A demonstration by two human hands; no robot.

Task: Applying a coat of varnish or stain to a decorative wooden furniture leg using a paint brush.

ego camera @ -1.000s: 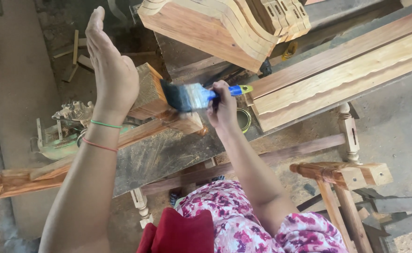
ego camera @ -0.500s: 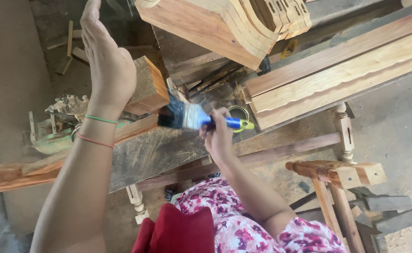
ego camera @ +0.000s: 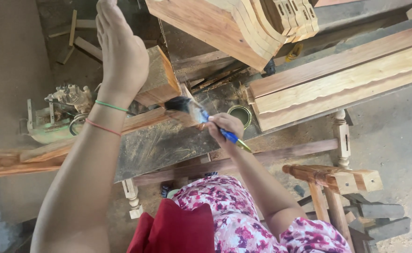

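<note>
The right hand was wrapped around the blue handle of a paintbrush, fingers clamped on it near the ferrule, and the dark bristles lay against a long reddish wooden rail that ran across the dusty workbench — a grip held close to the head, probably for control of the stroke along the narrow face of the wood. The left hand was raised above the work with its fingers straight and pressed together, holding nothing; it appeared to be kept up and clear of the brushed surface, though whether its far side touched the wood block behind it could not be told. Two thin bands, one green and one red, sat on that wrist. One small round tin, open at the top, stood on the bench just beside the brush hand — within easy reach for dipping, I judged. Counted: one brush, one tin, one block, one rail under the bristles, and at least three long planks stacked side by side at the right. A stack of curved wooden pieces lay above, too closely packed to count.
</note>
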